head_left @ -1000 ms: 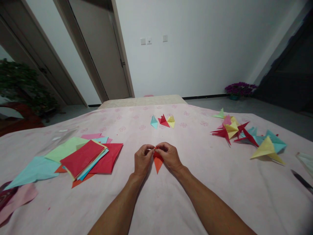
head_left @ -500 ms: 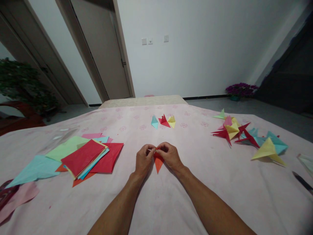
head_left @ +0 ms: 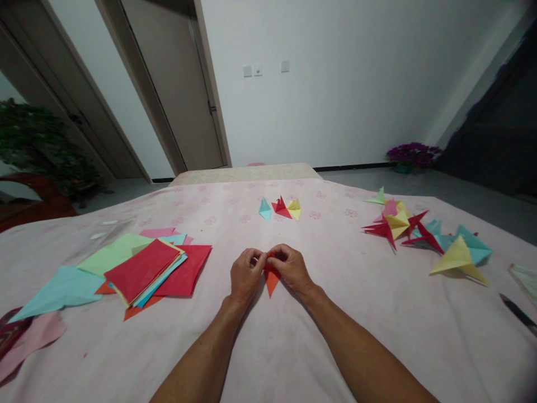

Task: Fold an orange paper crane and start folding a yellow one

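Observation:
An orange piece of folded paper (head_left: 271, 281) points toward me at the middle of the table, its far end pinched between my fingers. My left hand (head_left: 246, 274) grips that far end from the left with thumb and fingertips. From the other side my right hand (head_left: 290, 270) pinches the same end, thumb against forefinger. The fingers cover the upper part of the paper. Beyond the hands stand three small folded papers: a light blue one (head_left: 264, 209), a red crane (head_left: 281, 207) and a yellow one (head_left: 295, 209).
A stack of coloured paper sheets (head_left: 142, 271) lies left, near a pink sheet (head_left: 46, 333). Several folded paper cranes (head_left: 423, 235) are heaped right. A dark pen-like object (head_left: 519, 312) lies at the right edge. A pink flowered cloth (head_left: 268, 358) covers the table.
My left hand has shifted very slightly left. Both hands keep their pinch on the orange paper, which stays almost in place.

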### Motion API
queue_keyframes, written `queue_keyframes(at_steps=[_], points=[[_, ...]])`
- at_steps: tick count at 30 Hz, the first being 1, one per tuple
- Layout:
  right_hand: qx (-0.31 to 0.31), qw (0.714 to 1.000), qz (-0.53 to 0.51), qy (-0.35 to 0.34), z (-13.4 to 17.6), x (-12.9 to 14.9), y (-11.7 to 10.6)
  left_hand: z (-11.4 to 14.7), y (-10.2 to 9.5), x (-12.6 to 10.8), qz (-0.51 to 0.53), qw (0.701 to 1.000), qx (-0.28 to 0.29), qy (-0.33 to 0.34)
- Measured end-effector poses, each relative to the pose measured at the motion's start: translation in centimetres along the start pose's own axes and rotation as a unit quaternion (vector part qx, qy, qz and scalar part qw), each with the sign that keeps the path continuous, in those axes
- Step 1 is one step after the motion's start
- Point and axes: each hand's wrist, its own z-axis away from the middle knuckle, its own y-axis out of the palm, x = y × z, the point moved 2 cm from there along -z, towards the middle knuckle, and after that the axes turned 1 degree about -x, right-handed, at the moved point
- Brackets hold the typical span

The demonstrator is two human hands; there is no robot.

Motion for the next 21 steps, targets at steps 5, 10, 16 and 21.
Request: queue_keyframes(at_steps=[5, 10, 16, 21], points=[[0.001, 1.000, 0.019, -0.007, -0.09, -0.05, -0.03, -0.22, 0.19, 0.15, 0.067, 0.996, 0.039, -0.034], [0.001, 0.999, 0.031, -0.021, -0.08, 0.08, -0.01, -0.34, 0.41, 0.11, 0.128, 0.987, 0.035, -0.090], [0.000, 1.000, 0.013, -0.014, -0.01, 0.16, 0.13, -0.74, 0.36, 0.39, 0.166, 0.974, 0.025, -0.152], [0.004, 0.998, 0.036, -0.041, 0.10, 0.73, 0.08, -0.85, 0.24, 0.15, 0.186, 0.966, 0.036, -0.176]])
